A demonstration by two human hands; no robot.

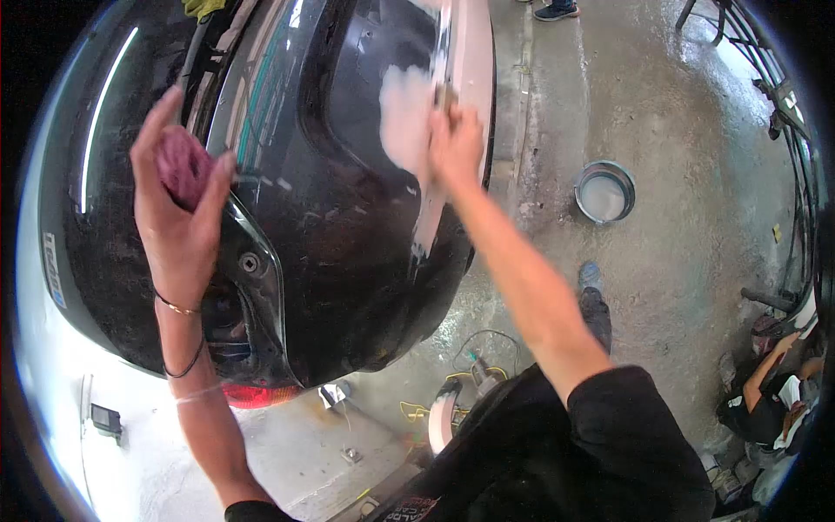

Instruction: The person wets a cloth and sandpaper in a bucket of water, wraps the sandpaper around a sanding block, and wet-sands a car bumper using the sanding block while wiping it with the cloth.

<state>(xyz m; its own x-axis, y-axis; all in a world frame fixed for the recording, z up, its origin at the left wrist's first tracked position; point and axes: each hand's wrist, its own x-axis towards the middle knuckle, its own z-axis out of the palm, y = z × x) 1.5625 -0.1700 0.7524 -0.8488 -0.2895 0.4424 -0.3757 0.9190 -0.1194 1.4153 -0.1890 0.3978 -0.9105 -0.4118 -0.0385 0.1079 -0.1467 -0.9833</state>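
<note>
The left hand (180, 235) cradles a crumpled purple wad (179, 165) over a glossy black car (339, 248); the right hand (457, 150) grips a small brownish block (444, 94) at the car's edge, where tilting could gouge it.

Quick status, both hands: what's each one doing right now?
Left hand: partly open, holding a crumpled purple wad, cloth or pad unclear.
Right hand: closed on a small block at the car body.
</note>
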